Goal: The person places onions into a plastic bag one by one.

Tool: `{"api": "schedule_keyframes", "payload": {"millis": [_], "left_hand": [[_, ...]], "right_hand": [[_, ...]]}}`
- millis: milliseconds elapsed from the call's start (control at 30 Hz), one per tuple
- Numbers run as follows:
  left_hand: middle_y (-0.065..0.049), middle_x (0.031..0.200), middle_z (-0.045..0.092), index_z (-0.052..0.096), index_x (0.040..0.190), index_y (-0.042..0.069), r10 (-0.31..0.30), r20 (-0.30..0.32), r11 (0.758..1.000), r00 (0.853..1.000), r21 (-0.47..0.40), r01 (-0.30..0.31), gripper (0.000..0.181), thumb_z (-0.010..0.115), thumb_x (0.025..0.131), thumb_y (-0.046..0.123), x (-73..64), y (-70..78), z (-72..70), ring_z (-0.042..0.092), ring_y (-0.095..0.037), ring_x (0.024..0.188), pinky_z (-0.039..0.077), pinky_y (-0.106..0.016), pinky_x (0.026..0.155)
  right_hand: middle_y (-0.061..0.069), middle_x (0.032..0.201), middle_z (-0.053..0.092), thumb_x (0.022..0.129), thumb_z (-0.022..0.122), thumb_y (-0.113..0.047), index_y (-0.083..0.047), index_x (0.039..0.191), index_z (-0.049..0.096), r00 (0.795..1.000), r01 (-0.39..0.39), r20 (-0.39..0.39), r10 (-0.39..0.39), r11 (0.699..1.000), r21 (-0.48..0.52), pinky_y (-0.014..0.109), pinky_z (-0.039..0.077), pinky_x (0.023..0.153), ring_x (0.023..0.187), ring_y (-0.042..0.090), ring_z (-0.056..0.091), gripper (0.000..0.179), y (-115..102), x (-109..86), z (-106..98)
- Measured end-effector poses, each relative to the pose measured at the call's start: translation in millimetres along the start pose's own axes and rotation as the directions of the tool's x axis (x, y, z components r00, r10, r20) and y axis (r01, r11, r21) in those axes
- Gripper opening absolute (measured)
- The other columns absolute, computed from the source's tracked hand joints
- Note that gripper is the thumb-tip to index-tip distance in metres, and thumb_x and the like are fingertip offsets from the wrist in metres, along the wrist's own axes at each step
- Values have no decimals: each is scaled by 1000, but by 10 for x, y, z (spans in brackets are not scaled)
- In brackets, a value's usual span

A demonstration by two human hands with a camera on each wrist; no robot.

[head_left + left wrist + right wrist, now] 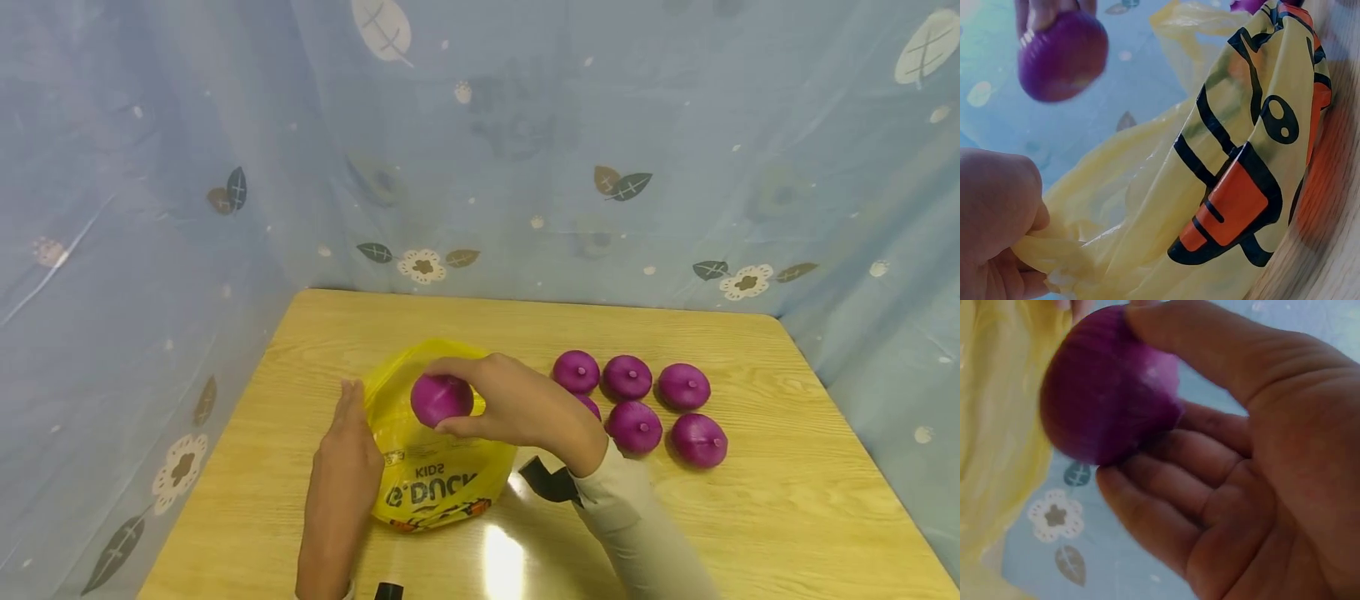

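A purple onion (439, 402) is held in my right hand (517, 408) above the mouth of a yellow plastic bag (450, 467). In the right wrist view, thumb and fingers wrap the side of this onion (1104, 394). My left hand (345, 467) is at the bag's left edge. The left wrist view shows that hand (997, 212) pinching the thin bag rim between thumb and fingers. Black and orange cartoon print covers the side of the bag (1147, 206), and in the head view its lettering appears upside down.
Several more purple onions (634, 427) lie in two rows on the wooden table (780, 500), right of the bag. One is partly hidden behind my right hand. A blue curtain (525, 150) with leaf and flower prints stands behind the table and along both sides.
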State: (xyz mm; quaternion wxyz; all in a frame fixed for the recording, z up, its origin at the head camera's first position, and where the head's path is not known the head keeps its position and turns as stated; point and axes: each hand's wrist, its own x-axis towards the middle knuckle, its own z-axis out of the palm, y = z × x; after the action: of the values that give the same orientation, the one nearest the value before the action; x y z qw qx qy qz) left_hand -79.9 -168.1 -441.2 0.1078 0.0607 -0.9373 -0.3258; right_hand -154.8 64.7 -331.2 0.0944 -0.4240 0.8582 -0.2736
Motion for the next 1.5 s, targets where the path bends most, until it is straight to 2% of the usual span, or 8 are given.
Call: {"api": "schedule_keyframes", "payload": {"millis": [333,667,900,1033,1267,1500], "left_hand": [[-18,171,24,25,167,2,8,10,1000,1000,-1,-8,52,24,116,15,-9,32,14,32,-40,154,34,-58,123],[-20,170,27,27,167,2,4,2,1000,1000,9,-4,52,27,116,15,-7,32,-6,37,-43,151,39,-60,120],[-20,170,28,27,166,0,15,7,1000,1000,11,-15,52,28,116,15,-13,23,12,37,-42,151,38,-58,121],[-20,169,30,29,165,0,30,-3,999,1000,11,-30,51,28,116,15,-5,21,19,39,-42,150,41,-59,118],[-19,169,31,30,166,2,37,-6,999,999,6,-37,51,30,116,13,6,11,18,41,-43,148,43,-59,116],[-17,170,31,28,167,5,36,-1,999,999,8,-36,52,29,116,12,6,-9,23,45,-43,145,47,-59,113]], "right_hand": [[3,127,75,92,86,-30,-12,141,67,994,-113,-10,113,993,-41,28,59,96,110,16,72,56,116,350,256],[2,128,75,88,89,-32,-13,138,69,983,-181,-28,179,981,-65,28,58,100,115,16,70,57,244,596,547],[6,124,75,89,89,-29,-9,136,68,971,-239,-23,238,970,-51,27,60,94,110,18,71,55,271,728,710],[7,123,75,89,89,-28,-8,135,68,968,-248,-37,247,968,-42,27,61,93,109,18,71,55,291,773,804],[3,121,75,87,90,-28,-12,134,69,967,-245,-66,248,969,41,24,60,91,107,14,70,54,341,814,937],[-2,115,74,87,91,-30,-15,133,69,965,-214,-136,225,973,91,18,56,89,101,7,68,54,391,857,1094]]}}
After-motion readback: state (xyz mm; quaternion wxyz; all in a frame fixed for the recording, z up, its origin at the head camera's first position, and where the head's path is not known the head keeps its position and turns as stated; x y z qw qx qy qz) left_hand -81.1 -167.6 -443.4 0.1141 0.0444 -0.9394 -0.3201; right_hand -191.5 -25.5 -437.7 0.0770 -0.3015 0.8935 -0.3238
